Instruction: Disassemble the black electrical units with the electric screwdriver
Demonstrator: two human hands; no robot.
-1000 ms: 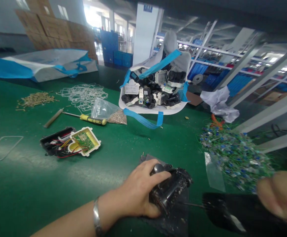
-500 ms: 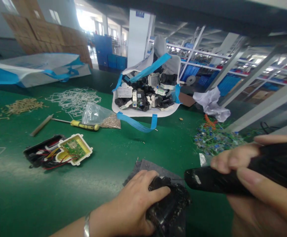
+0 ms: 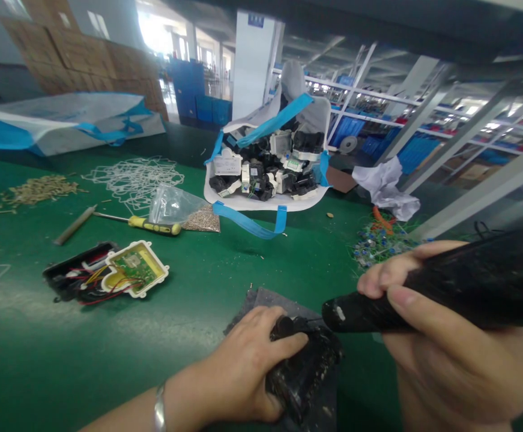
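Note:
My left hand (image 3: 247, 354) is wrapped round a black plastic housing (image 3: 304, 372), pressing it onto a dark grey pad (image 3: 283, 303). The housing is scuffed, with pale specks along its right side. In my right hand (image 3: 441, 336) is a black electric screwdriver (image 3: 459, 279), held nearly level with its nose to the left. Its thin bit reaches the top of the housing; whether it sits in a screw I cannot tell. To the left lies an opened black unit (image 3: 78, 273) with coloured wires, and its white-rimmed cover (image 3: 142, 270) holds a green circuit board.
A white bag (image 3: 268, 204) full of black and white units stands at the back. Left of it lie a yellow-handled screwdriver (image 3: 153, 226), a clear bag (image 3: 175, 207) of screws, white wire loops (image 3: 137, 180) and tan pieces (image 3: 40, 190). Green-blue scraps (image 3: 378, 240) lie beside a metal post (image 3: 472, 201).
My right hand has moved left with the electric screwdriver, bringing its nose closer to the housing. My left hand and the housing have barely shifted.

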